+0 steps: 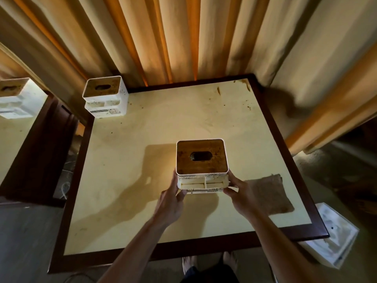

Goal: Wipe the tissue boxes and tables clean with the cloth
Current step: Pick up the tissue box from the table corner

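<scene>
A white tissue box (pixel 202 158) with a brown wooden lid, an oval slot and speckled front compartments is held above the middle of the cream table (pixel 126 180). My left hand (pixel 171 203) grips its lower left side and my right hand (pixel 238 193) grips its lower right corner. A second, similar tissue box (pixel 105 97) stands at the table's far left corner. A brown cloth (pixel 269 195) lies flat on the table just right of my right hand. Brown stains (pixel 244 84) mark the far right of the tabletop.
Tan curtains (pixel 163 37) hang close behind the table. Another table with a third tissue box (pixel 16 97) stands at the left. A white box (pixel 334 235) sits on the floor by the near right corner. My feet (pixel 210 264) show below the table's front edge.
</scene>
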### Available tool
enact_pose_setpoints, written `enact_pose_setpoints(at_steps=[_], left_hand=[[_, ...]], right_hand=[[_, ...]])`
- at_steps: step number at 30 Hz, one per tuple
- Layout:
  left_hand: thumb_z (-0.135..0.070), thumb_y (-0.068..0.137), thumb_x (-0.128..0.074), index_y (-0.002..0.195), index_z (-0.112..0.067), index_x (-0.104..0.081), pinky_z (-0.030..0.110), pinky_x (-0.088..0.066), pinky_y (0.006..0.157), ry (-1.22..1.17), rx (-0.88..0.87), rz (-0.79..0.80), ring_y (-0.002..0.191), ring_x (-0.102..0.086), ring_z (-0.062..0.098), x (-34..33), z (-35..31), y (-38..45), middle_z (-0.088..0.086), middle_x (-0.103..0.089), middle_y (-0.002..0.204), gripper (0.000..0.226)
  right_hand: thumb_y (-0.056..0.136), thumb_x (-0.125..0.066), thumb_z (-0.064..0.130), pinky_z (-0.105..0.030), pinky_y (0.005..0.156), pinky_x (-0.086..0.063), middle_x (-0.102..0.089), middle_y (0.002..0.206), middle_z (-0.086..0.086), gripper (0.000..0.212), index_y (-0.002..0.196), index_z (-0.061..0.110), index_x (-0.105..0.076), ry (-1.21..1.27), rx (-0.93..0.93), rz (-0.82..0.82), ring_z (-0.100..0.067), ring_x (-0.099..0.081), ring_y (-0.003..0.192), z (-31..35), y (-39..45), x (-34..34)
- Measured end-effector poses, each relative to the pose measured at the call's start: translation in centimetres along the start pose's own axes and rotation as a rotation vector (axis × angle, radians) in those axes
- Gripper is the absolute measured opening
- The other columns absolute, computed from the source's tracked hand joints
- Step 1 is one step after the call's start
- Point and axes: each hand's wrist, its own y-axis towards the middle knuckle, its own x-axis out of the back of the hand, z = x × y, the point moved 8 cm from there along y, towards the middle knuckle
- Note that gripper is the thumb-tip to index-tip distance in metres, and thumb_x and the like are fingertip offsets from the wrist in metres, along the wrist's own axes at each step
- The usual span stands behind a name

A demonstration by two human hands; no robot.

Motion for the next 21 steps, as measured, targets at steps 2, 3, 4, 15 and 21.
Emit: enact_pose_setpoints(at_steps=[2,3,4,15,21], left_hand=[[-0.019,0.103,-0.051,0.159,-0.025,-0.007,0.003,-0.033,0.056,-0.015,0.007,0.019,0.065,-0.055,-0.006,-0.3,-0.2,-0.4,0.019,-0.068,0.115,0.071],[-0.019,0.103,-0.051,0.158,-0.028,-0.004,0.005,-0.032,0.058,-0.018,0.017,0.026,0.068,-0.055,-0.008,-0.4,0.0,-0.5,0.013,-0.069,0.119,0.072],[-0.019,0.104,-0.051,0.158,-0.03,-0.002,0.008,-0.033,0.061,-0.015,0.025,0.033,0.072,-0.056,-0.003,-0.5,-0.1,-0.6,0.01,-0.068,0.123,0.073],[-0.02,0.104,-0.049,0.158,-0.029,0.008,0.001,-0.032,0.056,-0.021,0.071,0.073,0.065,-0.053,-0.001,-2.2,0.7,-1.7,0.022,-0.066,0.121,0.079],[-0.027,0.105,-0.047,0.155,-0.03,0.021,0.01,-0.041,0.083,-0.056,0.086,0.102,0.113,-0.061,0.015,-3.2,1.4,-1.2,0.0,-0.049,0.15,0.085]], right_hand=[[0.09,-0.061,0.01,-0.05,0.099,-0.048,-0.069,0.111,0.022,0.065,0.141,0.045,-0.044,-0.004,0.022,0.006,-0.003,-0.062,0.107,-0.1,-0.1,0.0],[0.09,-0.06,0.009,-0.05,0.099,-0.048,-0.069,0.112,0.021,0.065,0.142,0.044,-0.043,0.0,0.031,0.006,-0.003,-0.062,0.107,-0.3,-0.1,-0.1],[0.09,-0.06,0.008,-0.05,0.098,-0.049,-0.069,0.113,0.019,0.066,0.143,0.042,-0.043,0.009,0.035,0.006,-0.003,-0.062,0.107,-0.2,-0.1,-0.1],[0.093,-0.06,0.006,-0.047,0.104,-0.046,-0.067,0.111,0.02,0.062,0.143,0.038,-0.043,0.069,-0.009,0.029,0.003,-0.058,0.109,-1.4,-1.0,-0.2],[0.094,-0.059,0.007,-0.049,0.108,-0.041,-0.065,0.12,0.015,0.065,0.148,0.036,-0.037,0.054,-0.023,0.038,0.002,-0.055,0.113,-1.6,-0.6,0.0]])
